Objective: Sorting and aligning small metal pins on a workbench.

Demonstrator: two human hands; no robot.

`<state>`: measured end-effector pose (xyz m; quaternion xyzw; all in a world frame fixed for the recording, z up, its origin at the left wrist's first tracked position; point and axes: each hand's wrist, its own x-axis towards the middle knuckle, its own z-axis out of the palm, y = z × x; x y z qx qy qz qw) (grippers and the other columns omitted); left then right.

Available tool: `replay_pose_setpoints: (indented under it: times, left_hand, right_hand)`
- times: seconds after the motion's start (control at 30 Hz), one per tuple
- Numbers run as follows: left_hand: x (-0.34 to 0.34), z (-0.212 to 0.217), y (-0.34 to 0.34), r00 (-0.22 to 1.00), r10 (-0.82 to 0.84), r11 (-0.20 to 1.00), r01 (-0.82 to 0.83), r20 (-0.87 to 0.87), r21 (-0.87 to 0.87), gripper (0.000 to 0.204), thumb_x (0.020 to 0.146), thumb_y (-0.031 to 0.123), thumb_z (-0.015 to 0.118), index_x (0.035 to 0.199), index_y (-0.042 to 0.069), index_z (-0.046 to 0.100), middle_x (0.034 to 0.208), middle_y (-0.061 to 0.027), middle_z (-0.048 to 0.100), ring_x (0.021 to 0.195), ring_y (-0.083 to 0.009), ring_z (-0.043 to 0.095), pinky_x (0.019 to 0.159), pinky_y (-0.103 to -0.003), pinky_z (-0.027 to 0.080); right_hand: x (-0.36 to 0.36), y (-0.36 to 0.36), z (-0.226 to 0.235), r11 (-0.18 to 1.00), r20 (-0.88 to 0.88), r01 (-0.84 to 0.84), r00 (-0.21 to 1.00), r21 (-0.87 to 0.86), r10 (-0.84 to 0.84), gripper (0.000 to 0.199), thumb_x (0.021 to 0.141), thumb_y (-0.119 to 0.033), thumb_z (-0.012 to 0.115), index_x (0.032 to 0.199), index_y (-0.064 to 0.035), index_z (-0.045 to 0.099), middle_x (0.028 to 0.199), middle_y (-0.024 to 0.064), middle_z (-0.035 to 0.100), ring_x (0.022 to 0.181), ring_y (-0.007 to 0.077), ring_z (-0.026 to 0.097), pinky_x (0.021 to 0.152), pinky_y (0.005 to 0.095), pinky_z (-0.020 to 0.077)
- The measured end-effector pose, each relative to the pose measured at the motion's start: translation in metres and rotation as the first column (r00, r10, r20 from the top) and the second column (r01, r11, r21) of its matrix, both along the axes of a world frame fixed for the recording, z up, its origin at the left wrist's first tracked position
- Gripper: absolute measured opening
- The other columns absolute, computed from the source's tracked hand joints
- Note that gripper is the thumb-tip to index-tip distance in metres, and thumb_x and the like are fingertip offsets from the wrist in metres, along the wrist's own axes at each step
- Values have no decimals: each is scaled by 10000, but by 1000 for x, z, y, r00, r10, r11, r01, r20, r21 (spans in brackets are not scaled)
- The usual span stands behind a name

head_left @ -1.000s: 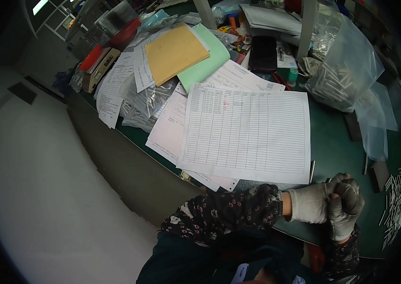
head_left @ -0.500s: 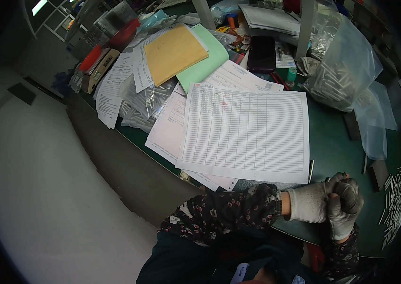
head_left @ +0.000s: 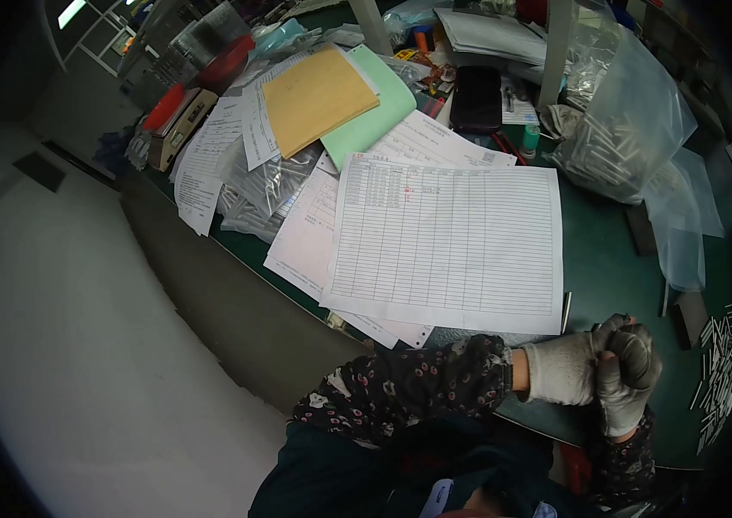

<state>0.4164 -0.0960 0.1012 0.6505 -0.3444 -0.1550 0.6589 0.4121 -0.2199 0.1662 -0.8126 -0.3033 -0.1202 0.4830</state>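
Note:
At the table's near right edge, my left hand [head_left: 566, 369] and my right hand [head_left: 629, 384] are pressed together, both in worn, greyish-white work gloves. Their fingers are curled closed against each other, and whatever lies between them is hidden. A slim metal pin [head_left: 566, 312] rests just beyond my left hand, beside the corner of a lined record sheet [head_left: 461, 250]. To the right of my hands, many thin metal pins [head_left: 716, 371] are scattered on the green tabletop [head_left: 603, 268]. A dark rectangular block [head_left: 690, 319] sits near those pins.
A clear bag of metal pins [head_left: 612, 147] stands at the back right, near a black phone [head_left: 476, 97] and a small green-capped bottle [head_left: 531, 140]. A tan envelope [head_left: 318, 97], a green folder [head_left: 383, 112] and bagged metal parts [head_left: 266, 186] crowd the left side.

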Motion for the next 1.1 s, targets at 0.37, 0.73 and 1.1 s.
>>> replay_pose_setpoints:
  times: [0.37, 0.73, 1.1]
  left_hand:
    - [-2, -3, 1, 983, 88, 996, -86, 161, -19, 966, 751, 118, 650, 1419, -34, -31, 1113, -139, 574, 966, -271, 601, 905, -333, 474]
    - [-5, 21, 6, 982, 96, 995, -91, 159, -43, 942, 768, 111, 627, 1419, -34, -38, 1085, -128, 589, 936, -253, 603, 882, -324, 480]
    - [-3, 7, 2, 970, 146, 987, -130, 193, -90, 544, 806, 112, 586, 1255, -35, 318, 949, -72, 577, 860, -234, 589, 1000, -327, 387]
  right_hand:
    - [0, 3, 2, 1000, 21, 22, 1000, -14, -22, 367, 868, -303, 625, 675, -30, 473, 648, 77, 468, 594, 204, 443, 544, 321, 357]
    - [0, 0, 3, 999, 28, 8, 1000, -33, -7, 333, 858, -286, 639, 680, -48, 490, 652, 67, 484, 592, 202, 470, 541, 321, 377]
    - [1, 0, 3, 1000, 27, -1, 1000, -29, 2, 317, 849, -255, 658, 666, -65, 482, 651, 49, 481, 590, 187, 474, 545, 310, 386]
